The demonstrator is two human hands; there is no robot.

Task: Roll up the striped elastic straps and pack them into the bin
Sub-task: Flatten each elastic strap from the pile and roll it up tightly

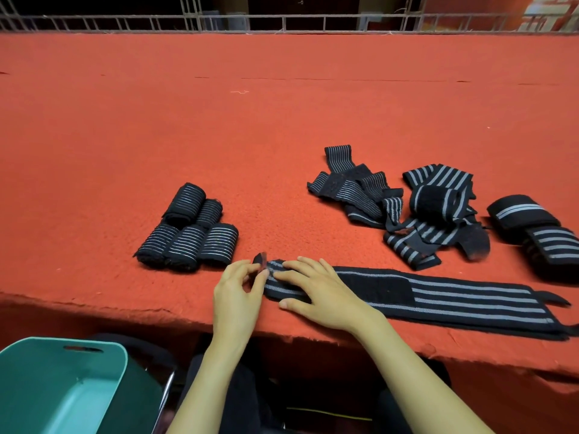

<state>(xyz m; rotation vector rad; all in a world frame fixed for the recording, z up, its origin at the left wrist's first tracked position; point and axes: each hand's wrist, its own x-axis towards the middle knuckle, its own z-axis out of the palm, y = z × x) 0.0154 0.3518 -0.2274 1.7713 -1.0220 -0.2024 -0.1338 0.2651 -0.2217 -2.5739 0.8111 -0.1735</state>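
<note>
Strap (438, 296) lies flat along the near edge of the table (219, 120), long axis left to right, left end at my hands. My left hand (235, 292) pinches that end's tab; my right hand (319, 289) presses it with straight fingers. Bin (62, 386) sits below, left.

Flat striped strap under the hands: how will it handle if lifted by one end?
Likely floppy: the strap lies limp and flat on the red table, its end curling where the left hand pinches it. Probably not slippery: woven fabric on a felt-like cover, pressed flat by the right hand.
</note>
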